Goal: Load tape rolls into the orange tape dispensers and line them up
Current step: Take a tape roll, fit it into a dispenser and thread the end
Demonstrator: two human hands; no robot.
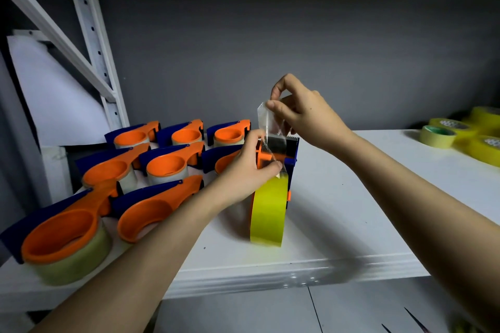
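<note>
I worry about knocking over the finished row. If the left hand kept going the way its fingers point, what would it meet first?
The left hand points right, away from the row. It already grips the dispenser; beyond that lies bare shelf, though depth is unclear.

Loaded dispensers (151, 170) left, spare rolls (460, 138) right

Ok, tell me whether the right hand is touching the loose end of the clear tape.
Touching. The head view shows the right hand pinching the top of the clear tape end between thumb and fingertip.
</note>
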